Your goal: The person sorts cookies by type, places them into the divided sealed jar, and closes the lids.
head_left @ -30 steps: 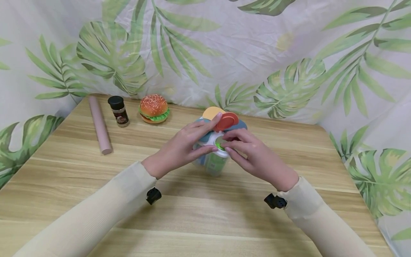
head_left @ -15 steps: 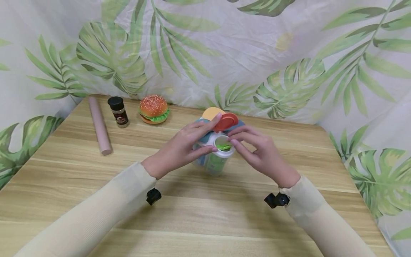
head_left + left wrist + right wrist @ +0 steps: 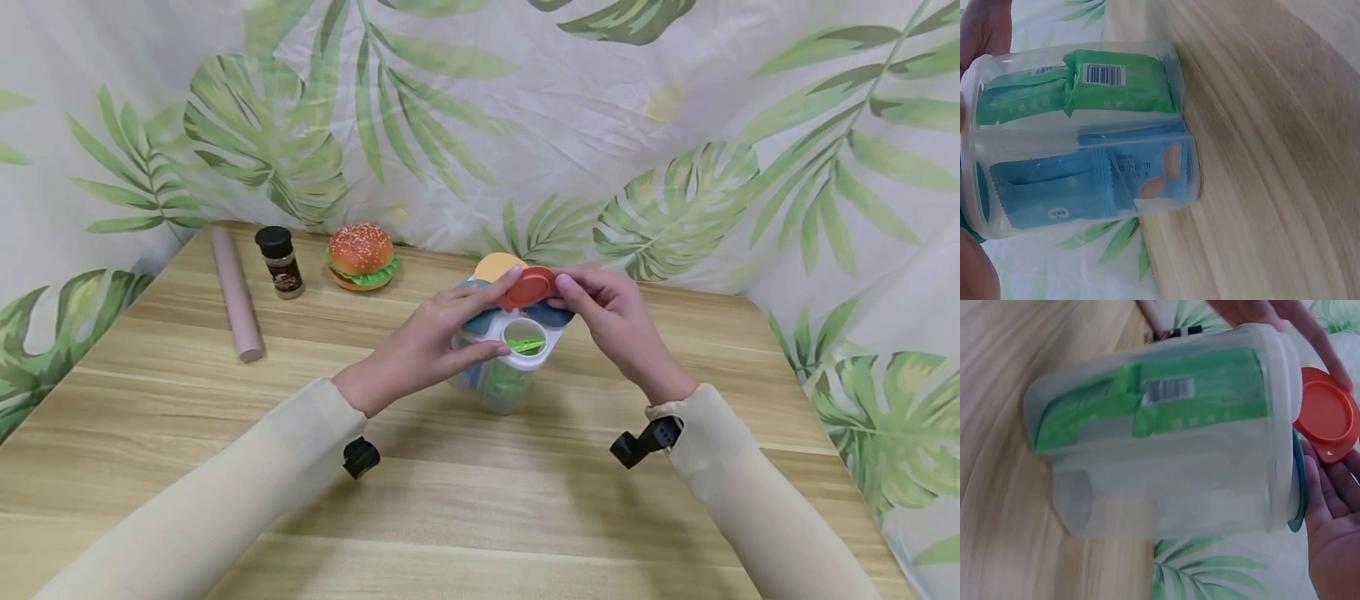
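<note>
A clear storage container (image 3: pixel 504 387) with a white top and several coloured flip lids stands mid-table. Its red lid (image 3: pixel 531 287) is raised, showing a round opening with green packets (image 3: pixel 525 344) inside. My left hand (image 3: pixel 431 346) spans the top, its thumb at the opening's near rim and its index fingertip against the red lid. My right hand (image 3: pixel 615 312) pinches the red lid's right edge between thumb and index finger. In the left wrist view, blue biscuit packets (image 3: pixel 1047 187) fill the compartment beside the green ones. The right wrist view shows a compartment (image 3: pixel 1116 506) without packets.
At the back left of the wooden table (image 3: pixel 480 517) are a pink cylinder (image 3: pixel 237 296), a black-capped seasoning jar (image 3: pixel 280 262) and a toy hamburger (image 3: pixel 362 257). A leaf-print cloth (image 3: pixel 525 125) hangs behind the table.
The right hand has drawn its fingers out of the container's opening and moved up to the red lid's right edge. The green packets have come into clearer view. The left hand stays in place.
</note>
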